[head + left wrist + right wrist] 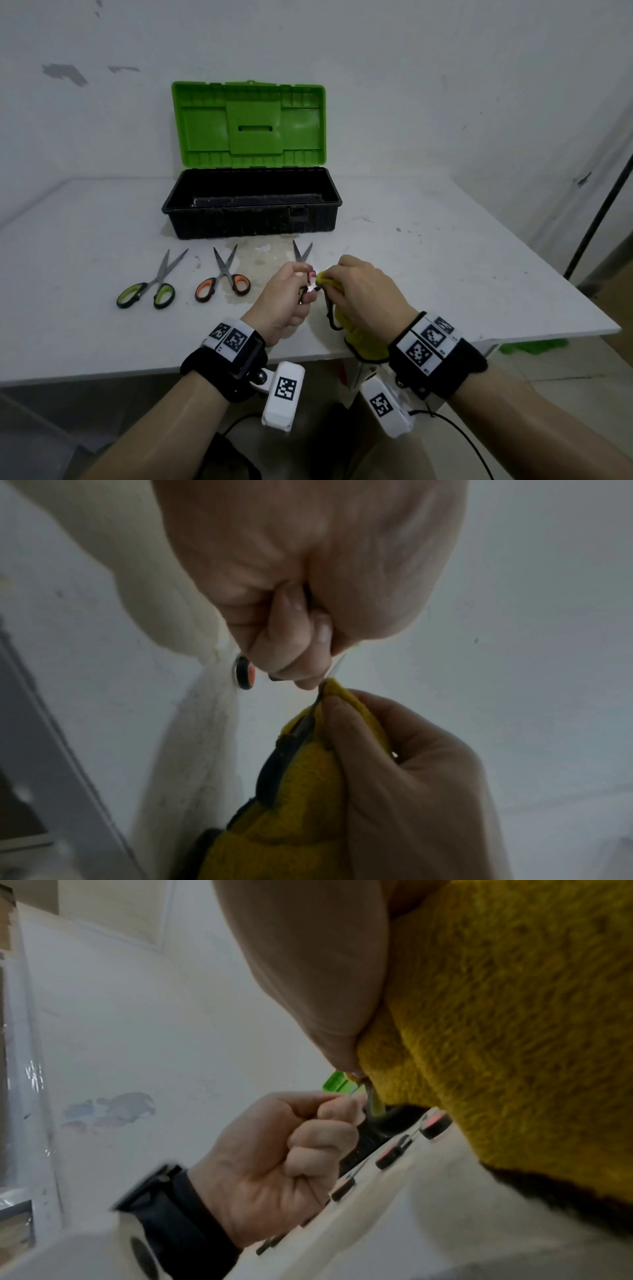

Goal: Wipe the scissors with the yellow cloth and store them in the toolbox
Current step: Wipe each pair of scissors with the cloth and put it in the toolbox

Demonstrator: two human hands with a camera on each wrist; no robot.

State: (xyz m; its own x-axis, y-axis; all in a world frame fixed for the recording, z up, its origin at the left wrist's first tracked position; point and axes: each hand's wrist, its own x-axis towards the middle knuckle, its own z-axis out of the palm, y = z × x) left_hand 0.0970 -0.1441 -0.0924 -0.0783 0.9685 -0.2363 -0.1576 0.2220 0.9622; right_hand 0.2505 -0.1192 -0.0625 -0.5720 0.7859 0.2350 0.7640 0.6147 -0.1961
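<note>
Above the table's front edge my left hand (pixel 301 287) grips a pair of black-handled scissors (pixel 302 254), whose blades point away toward the toolbox (pixel 251 219). My right hand (pixel 334 279) pinches the yellow cloth (pixel 356 337) around the scissors just behind the blades. One black handle loop (pixel 331 317) hangs below. In the left wrist view the curled left fingers (pixel 291 645) hold the metal while the cloth (pixel 308 791) wraps the shank. The right wrist view shows the cloth (pixel 514 1042) under my right thumb, with the left hand (pixel 284 1150) beside it. The toolbox stands open, its green lid (pixel 251 123) upright.
Green-handled scissors (pixel 150 284) and orange-handled scissors (pixel 224 277) lie on the white table (pixel 462 274), left of my hands and in front of the toolbox. A dark pole (pixel 599 212) leans at the right. The table's front edge runs just under my wrists.
</note>
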